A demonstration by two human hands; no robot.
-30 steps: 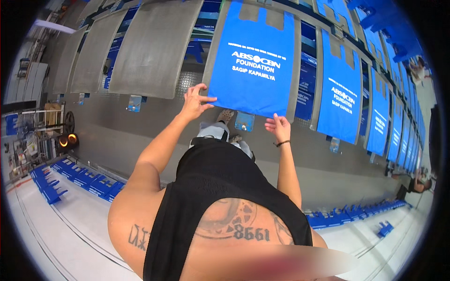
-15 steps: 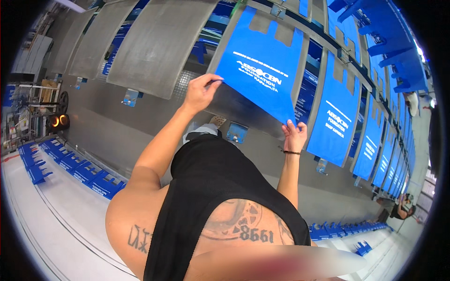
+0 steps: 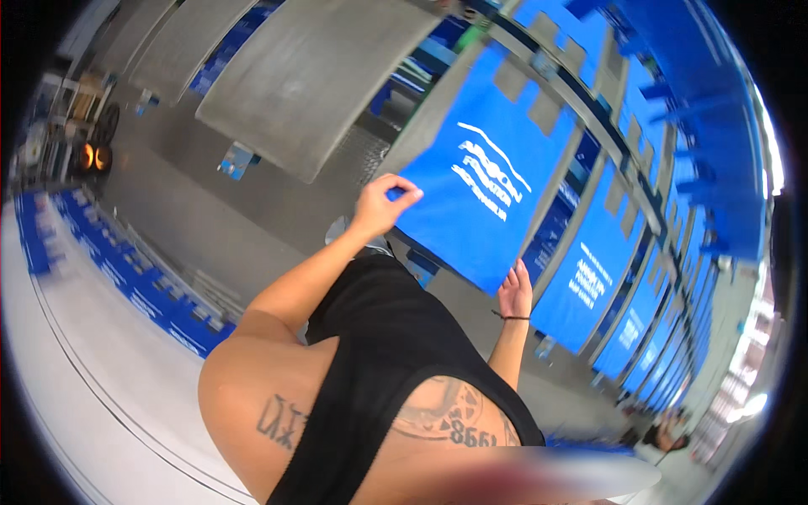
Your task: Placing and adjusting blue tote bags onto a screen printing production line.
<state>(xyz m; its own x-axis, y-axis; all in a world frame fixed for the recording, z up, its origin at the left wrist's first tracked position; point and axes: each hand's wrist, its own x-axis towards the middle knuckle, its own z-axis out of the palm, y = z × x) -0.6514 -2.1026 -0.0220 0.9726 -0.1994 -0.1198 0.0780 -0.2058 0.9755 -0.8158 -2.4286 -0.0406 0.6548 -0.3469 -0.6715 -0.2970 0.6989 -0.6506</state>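
A blue vest-shaped bag (image 3: 480, 227) with white print and cut-out handles lies over a grey flat board (image 3: 433, 109). Its near part ripples and hangs off the board's near end. My left hand (image 3: 387, 202) is closed in a pinch on the bag's near left corner, with a bit of blue showing between thumb and fingers. At the near right corner, my right hand (image 3: 515, 289) grips the edge between thumb and fingers; a dark band circles that wrist.
Bare grey boards (image 3: 282, 80) stretch to the left. A row of boards bearing similar blue bags (image 3: 585, 269) runs off to the right. More blue pieces (image 3: 139, 273) lie along a white surface (image 3: 76, 337) at lower left. Another person (image 3: 669, 433) is far off at lower right.
The whole view has swung, so the boards appear tilted more. Both hands keep to the bag's near corners and have shifted lower in the picture. The bag's surface now looks more rippled.
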